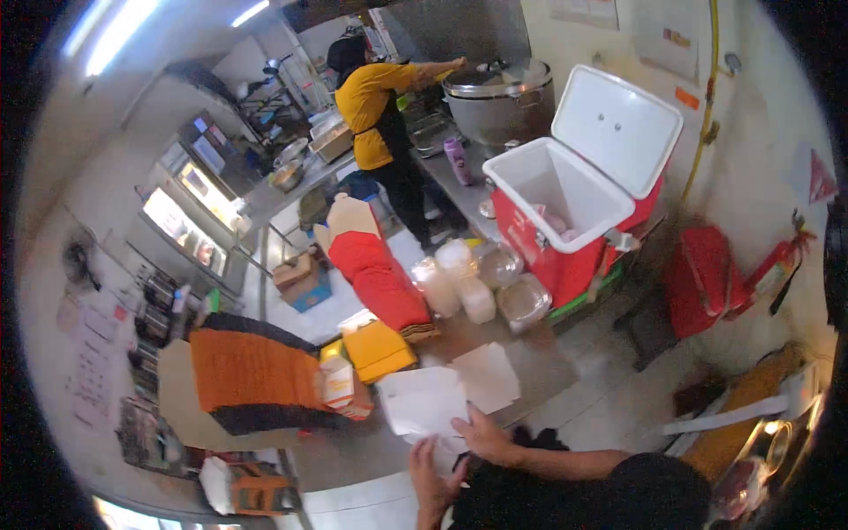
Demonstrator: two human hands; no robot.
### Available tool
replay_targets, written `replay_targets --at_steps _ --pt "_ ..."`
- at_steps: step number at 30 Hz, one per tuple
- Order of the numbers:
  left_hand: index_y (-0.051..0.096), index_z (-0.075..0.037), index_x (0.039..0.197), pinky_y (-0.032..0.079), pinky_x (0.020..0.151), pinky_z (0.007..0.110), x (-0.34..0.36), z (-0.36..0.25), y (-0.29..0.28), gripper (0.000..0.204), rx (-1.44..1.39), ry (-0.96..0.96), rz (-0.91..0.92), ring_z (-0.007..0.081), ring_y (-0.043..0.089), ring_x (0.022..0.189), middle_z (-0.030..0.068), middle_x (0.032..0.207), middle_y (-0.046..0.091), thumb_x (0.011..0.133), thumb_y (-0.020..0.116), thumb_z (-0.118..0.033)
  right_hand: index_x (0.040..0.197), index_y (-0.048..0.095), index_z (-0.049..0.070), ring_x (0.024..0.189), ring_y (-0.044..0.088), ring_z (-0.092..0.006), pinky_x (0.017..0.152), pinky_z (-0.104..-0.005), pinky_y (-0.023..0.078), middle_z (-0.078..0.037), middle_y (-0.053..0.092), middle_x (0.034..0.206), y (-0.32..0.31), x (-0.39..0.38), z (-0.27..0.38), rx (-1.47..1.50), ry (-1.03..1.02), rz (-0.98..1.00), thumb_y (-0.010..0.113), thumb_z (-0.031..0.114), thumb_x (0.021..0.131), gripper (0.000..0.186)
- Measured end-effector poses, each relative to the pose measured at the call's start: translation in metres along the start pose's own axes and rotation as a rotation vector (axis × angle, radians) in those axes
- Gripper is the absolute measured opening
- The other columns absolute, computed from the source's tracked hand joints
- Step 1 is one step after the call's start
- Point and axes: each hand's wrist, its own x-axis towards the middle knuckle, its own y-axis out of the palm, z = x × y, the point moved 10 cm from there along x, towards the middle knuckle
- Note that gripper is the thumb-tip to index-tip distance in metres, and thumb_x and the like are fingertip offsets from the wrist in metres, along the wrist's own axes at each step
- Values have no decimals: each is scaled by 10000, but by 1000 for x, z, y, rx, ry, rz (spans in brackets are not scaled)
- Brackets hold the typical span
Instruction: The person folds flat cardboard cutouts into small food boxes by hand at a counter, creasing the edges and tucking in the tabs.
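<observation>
1. One orange stack with dark edges [256, 371], at nine o'clock from the sheet in hand.
2. One orange-and-white carton [346, 390], nearer, between nine and ten o'clock.
3. One red stack [371, 274] and one yellow stack [378, 349], both toward eleven o'clock.
4. One white sheet [422, 397] over the near part of the table; whether others lie beneath it, I cannot tell.
5. Left hand [433, 481], at six o'clock: fingers extended, thumb apart, by the sheet's lower edge; contact is unclear.
6. Right hand [483, 439], at four o'clock: thumb and fingers nearly closed, pinching the sheet's lower right edge.
7. One paler cream sheet [490, 375], at two o'clock.
8. One red cooler [532, 247], lid raised, toward one o'clock.
</observation>
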Motion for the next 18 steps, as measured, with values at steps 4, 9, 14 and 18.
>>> replay_targets --at_steps 4,9,14,18 --pt "594 -64 1260 462 990 436 9 -5 -3 579 0 -16 35 359 543 1178 184 1245 566 738 834 -134 1321 499 -16 1052 616 -236 937 -397 497 -160 652 1150 11 -3 13 137 150 -31 585 187 985 401" --pt "693 -30 1087 512 880 402 16 8 -18 279 -89 18 -83 337 631 998 182 1120 624 814 751 -28 1139 642 -16 911 666 -226 806 -395 533 -159 693 1068 11 -13 51 33 46 72 625 280 981 336" --pt "728 -35 999 517 682 345 18 13 -10 114 -103 -6 46 258 659 766 131 824 666 890 700 -53 933 642 60 784 631 -402 712 -472 518 -172 639 843 8 -9 75 -408 -375 77 637 293 923 233" --pt "712 -20 1013 527 730 304 6 28 20 163 -294 -308 320 174 676 854 96 857 709 894 737 -129 1005 653 79 899 646 -390 796 -507 515 -189 645 940 29 -13 37 -712 -240 337 589 294 938 234"
